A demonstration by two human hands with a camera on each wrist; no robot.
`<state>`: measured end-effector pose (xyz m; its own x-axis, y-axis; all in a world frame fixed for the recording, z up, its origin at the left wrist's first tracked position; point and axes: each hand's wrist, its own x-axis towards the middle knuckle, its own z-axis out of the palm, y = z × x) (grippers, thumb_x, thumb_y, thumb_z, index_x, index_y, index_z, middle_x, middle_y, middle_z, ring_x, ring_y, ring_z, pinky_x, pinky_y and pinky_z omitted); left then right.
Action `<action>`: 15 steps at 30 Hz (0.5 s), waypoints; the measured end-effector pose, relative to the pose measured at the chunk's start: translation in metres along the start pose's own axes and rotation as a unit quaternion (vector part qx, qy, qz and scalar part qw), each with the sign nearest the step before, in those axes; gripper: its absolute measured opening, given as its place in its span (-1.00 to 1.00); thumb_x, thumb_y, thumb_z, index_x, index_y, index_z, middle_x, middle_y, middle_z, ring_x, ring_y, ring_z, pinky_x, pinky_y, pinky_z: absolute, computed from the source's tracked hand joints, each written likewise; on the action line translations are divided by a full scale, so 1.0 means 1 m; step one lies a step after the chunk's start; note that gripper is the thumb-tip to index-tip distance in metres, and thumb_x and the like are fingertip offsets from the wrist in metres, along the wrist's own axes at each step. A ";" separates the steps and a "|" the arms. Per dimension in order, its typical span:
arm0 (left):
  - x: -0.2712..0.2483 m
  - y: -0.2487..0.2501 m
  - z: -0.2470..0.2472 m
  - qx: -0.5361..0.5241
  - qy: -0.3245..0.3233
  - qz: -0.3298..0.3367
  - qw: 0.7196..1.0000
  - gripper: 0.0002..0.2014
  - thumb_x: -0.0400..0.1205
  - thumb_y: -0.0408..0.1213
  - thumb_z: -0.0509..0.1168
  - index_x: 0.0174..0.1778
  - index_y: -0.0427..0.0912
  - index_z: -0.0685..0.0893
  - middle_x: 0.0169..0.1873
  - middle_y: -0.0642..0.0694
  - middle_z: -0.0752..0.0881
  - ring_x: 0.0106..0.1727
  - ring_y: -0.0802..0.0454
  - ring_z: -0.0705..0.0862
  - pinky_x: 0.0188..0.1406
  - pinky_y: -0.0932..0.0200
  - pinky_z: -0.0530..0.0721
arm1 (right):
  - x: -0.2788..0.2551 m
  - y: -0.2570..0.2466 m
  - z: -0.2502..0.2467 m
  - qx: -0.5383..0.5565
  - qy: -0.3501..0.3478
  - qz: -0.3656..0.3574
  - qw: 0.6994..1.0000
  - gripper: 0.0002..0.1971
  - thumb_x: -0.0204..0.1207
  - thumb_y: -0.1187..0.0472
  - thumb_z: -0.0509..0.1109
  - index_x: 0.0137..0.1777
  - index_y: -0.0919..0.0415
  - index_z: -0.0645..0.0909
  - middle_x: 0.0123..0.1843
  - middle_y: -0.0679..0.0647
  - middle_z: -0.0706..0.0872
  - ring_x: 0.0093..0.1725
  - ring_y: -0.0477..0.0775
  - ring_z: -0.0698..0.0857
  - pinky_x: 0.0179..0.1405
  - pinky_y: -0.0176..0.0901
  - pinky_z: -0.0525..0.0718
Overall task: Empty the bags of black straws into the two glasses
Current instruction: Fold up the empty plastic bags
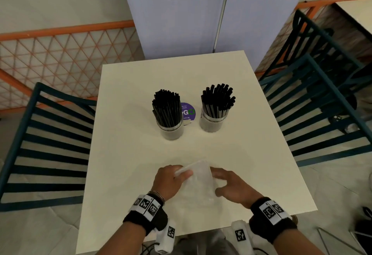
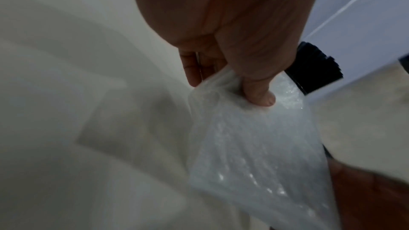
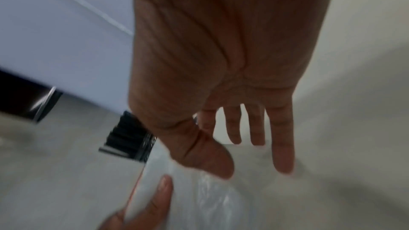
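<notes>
A: Surroundings?
B: White square table (image 1: 261,164). Two glasses mid-table, left glass (image 1: 171,131) and right glass (image 1: 213,123), each packed with upright black straws (image 1: 167,108). A purple round sticker (image 1: 188,112) lies between them, partly hidden by the left glass. Dark slatted chairs (image 1: 50,144) flank the table; orange lattice railing (image 1: 66,53) behind.

A: Hard to read?
B: Wrist views blurred. Sticker text cut off.

A: The bag?
B: Clear plastic bag (image 1: 198,184), looks empty, on the near table edge, well apart from the glasses. Left hand (image 1: 169,182) pinches its upper left edge, thumb on top. Right hand (image 1: 231,188) is spread loose, fingers straight, thumb resting on the bag's right side.
</notes>
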<state>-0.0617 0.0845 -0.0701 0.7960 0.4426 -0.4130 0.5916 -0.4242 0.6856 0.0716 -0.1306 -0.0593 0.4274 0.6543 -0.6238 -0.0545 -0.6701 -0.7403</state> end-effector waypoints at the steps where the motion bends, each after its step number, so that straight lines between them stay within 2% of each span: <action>1: -0.001 0.003 -0.002 -0.018 0.016 -0.018 1.000 -0.45 0.68 0.13 0.48 -0.53 -0.03 0.45 -0.57 0.02 0.49 -0.49 0.13 0.42 -0.40 0.25 0.37 | -0.003 -0.001 0.001 0.032 -0.006 0.009 0.999 -0.15 0.14 0.27 0.59 0.53 -0.20 0.66 0.59 -0.31 0.61 0.57 -0.19 0.55 0.54 -0.06 0.62; 3: -0.004 0.007 -0.004 -0.059 0.023 -0.060 0.996 -0.45 0.66 0.13 0.50 -0.55 -0.04 0.49 -0.58 0.05 0.53 -0.50 0.13 0.43 -0.41 0.21 0.39 | -0.008 -0.002 0.007 0.063 -0.021 0.009 0.998 -0.13 0.11 0.17 0.78 0.51 -0.19 0.67 0.50 -0.29 0.69 0.52 -0.19 0.60 0.46 0.01 0.73; 5: -0.009 0.013 -0.006 -0.092 0.008 -0.091 0.992 -0.48 0.62 0.16 0.52 -0.58 -0.01 0.58 -0.59 0.09 0.61 -0.50 0.14 0.50 -0.41 0.21 0.45 | -0.012 -0.007 0.011 0.068 -0.046 0.003 0.997 -0.20 0.13 0.14 0.86 0.43 -0.15 0.72 0.34 -0.19 0.83 0.38 -0.11 0.75 0.30 -0.09 0.81; 6: -0.011 0.014 -0.007 -0.111 0.001 -0.101 0.989 -0.52 0.57 0.20 0.53 -0.57 0.02 0.65 -0.57 0.10 0.65 -0.49 0.14 0.54 -0.38 0.20 0.49 | -0.012 -0.012 0.012 0.054 -0.048 -0.007 0.997 -0.32 0.16 0.13 0.87 0.33 -0.12 0.78 0.24 -0.16 0.87 0.27 -0.10 0.80 0.22 -0.12 0.82; 8: -0.018 0.017 -0.011 -0.173 -0.007 -0.108 0.979 -0.60 0.42 0.30 0.51 -0.44 0.02 0.79 -0.49 0.08 0.76 -0.42 0.11 0.64 -0.29 0.16 0.59 | -0.011 -0.020 0.010 0.008 0.007 -0.031 0.999 -0.62 0.21 0.06 0.83 0.02 -0.06 0.83 -0.02 -0.16 0.90 -0.02 -0.12 0.84 0.07 -0.07 0.83; 10: -0.023 0.018 -0.015 -0.273 -0.031 -0.119 0.954 -0.51 0.33 0.31 0.52 -0.22 -0.10 0.90 -0.27 -0.05 0.92 -0.22 0.01 0.82 -0.15 0.07 0.71 | -0.011 -0.029 0.004 -0.014 0.058 -0.036 0.998 -0.75 0.25 0.06 0.80 -0.21 -0.05 0.76 -0.23 -0.16 0.84 -0.22 -0.15 0.76 -0.02 0.07 0.77; 12: -0.029 0.019 -0.018 -0.342 -0.079 -0.132 0.927 -0.48 0.38 0.22 0.59 0.01 -0.16 0.93 0.00 -0.19 0.95 0.07 -0.17 0.91 0.03 0.00 0.78 | -0.013 -0.042 -0.001 -0.043 0.049 -0.068 0.996 -0.76 0.30 0.20 0.79 -0.18 0.00 0.77 -0.19 -0.13 0.86 -0.17 -0.13 0.79 0.06 0.10 0.79; 13: -0.033 0.020 -0.021 -0.357 -0.102 -0.135 0.919 -0.49 0.40 0.17 0.62 0.10 -0.14 0.92 0.07 -0.20 0.94 0.16 -0.21 0.90 0.08 -0.02 0.79 | -0.014 -0.050 -0.002 -0.068 0.038 -0.096 0.992 -0.78 0.35 0.29 0.77 -0.10 0.11 0.80 -0.11 -0.08 0.88 -0.08 -0.08 0.82 0.11 0.12 0.82; 15: -0.036 0.021 -0.024 -0.359 -0.154 -0.121 0.913 -0.41 0.38 0.12 0.67 0.28 -0.06 0.84 0.14 -0.13 0.92 0.16 -0.10 0.89 0.11 0.02 0.81 | -0.018 -0.068 -0.009 -0.113 0.017 -0.162 0.980 -0.79 0.50 0.47 0.57 0.12 0.43 0.74 0.05 0.08 0.85 0.06 0.07 0.82 0.10 0.12 0.86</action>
<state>-0.0812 0.0785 -0.0269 0.7168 0.1654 -0.6774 0.6062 0.3323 0.7226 0.0757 -0.0995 0.0046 0.4198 0.8359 -0.3537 0.2883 -0.4923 -0.8213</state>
